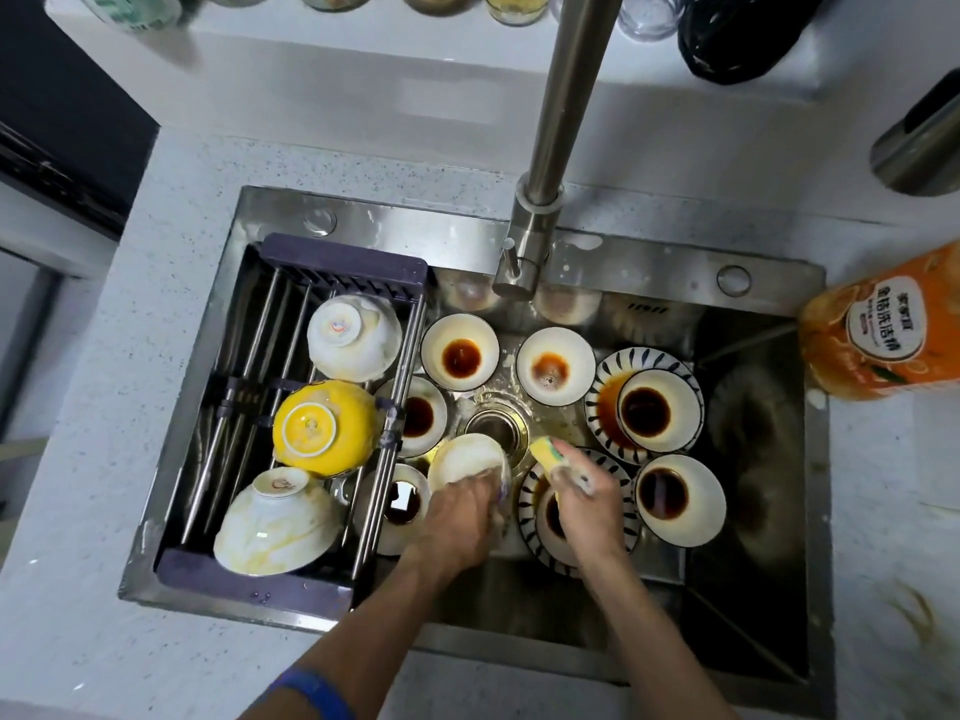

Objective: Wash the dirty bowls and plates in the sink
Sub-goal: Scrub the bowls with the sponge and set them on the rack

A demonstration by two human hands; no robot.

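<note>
My left hand grips a soapy white bowl, tilted on its side above the steel sink near the drain. Just to its right, my right hand is closed on a yellow sponge, a small gap from the bowl. Several white bowls with dark sauce, like the one at the far left, stand around the drain. A blue-striped plate on the right carries one of them. Another striped plate lies under my right hand.
A purple drying rack spans the sink's left side, holding two upturned white bowls and an upturned yellow bowl, all streaked with foam. The steel faucet rises behind the sink. An orange detergent bottle lies on the right counter.
</note>
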